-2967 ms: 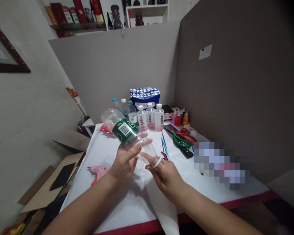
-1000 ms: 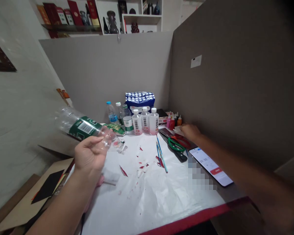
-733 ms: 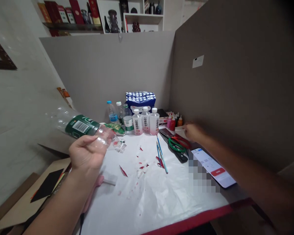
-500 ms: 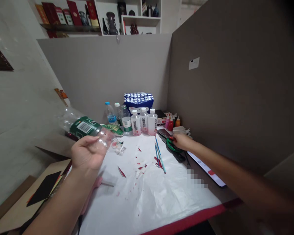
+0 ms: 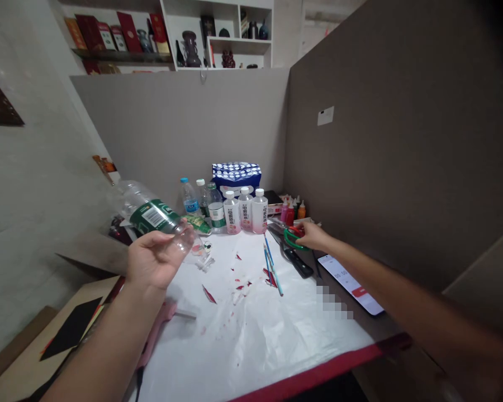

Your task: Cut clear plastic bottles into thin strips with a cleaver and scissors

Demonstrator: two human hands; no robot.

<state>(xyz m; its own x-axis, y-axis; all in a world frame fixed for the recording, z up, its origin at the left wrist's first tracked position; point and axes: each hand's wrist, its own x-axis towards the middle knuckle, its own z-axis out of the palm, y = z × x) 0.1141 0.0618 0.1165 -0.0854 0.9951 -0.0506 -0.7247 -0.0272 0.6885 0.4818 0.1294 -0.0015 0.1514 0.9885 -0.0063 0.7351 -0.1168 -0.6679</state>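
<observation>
My left hand [image 5: 154,258] is closed around the lower part of a clear plastic bottle [image 5: 154,216] with a green label. The bottle is tilted in the air over the left side of the table. At the right, the fingers of my right hand [image 5: 315,237] are closed on the handles of a pair of scissors [image 5: 292,241], green with some red. Just beside the scissors lies a knife [image 5: 299,264] with a black handle. Pencil-like sticks [image 5: 270,262], blue and pale green, rest on the white sheet [image 5: 251,346] among red scraps [image 5: 208,293].
Several bottles [image 5: 245,212] stand at the back before a blue-and-white dotted package [image 5: 236,173]. Small paint bottles [image 5: 291,212] are at the back right. A phone [image 5: 352,285] lies on the right, a pink glue gun [image 5: 161,326] on the left. Grey partitions [image 5: 180,123] enclose the table.
My right hand has shifted the scissors slightly up, so more of the knife's handle shows. The bottle in my left hand has moved a little to the right. The camera view has shifted slightly.
</observation>
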